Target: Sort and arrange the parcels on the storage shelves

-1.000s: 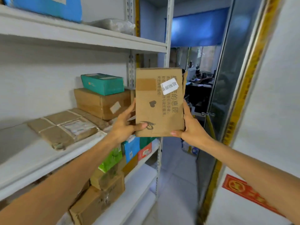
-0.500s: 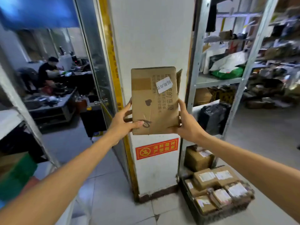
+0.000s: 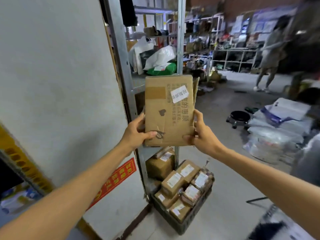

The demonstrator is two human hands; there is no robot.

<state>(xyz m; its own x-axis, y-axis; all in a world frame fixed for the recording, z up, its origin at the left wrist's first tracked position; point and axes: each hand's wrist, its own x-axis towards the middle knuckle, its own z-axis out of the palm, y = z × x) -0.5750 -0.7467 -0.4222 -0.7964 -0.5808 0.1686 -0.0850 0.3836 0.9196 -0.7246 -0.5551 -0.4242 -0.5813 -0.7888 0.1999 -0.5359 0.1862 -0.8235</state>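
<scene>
I hold a flat brown cardboard parcel (image 3: 168, 108) upright in front of me, with a white sticker and printed text on its face. My left hand (image 3: 136, 132) grips its lower left edge, thumb across the front. My right hand (image 3: 200, 134) grips its lower right corner, fingers curled round the edge. Behind the parcel stands a metal storage shelf (image 3: 180, 49) holding white and green soft bags (image 3: 161, 64).
A white pillar (image 3: 60, 84) with a red sign fills the left. On the floor below sits a black crate (image 3: 192, 213) with several small labelled boxes. To the right lie a pile of grey bags (image 3: 277, 129) and a black wheeled stool (image 3: 239, 116). A person (image 3: 270, 54) stands far right.
My view has swung right, from the first shelf with boxes past the doorway to the pillar and the open storeroom. Both hands keep the same hold on the parcel.
</scene>
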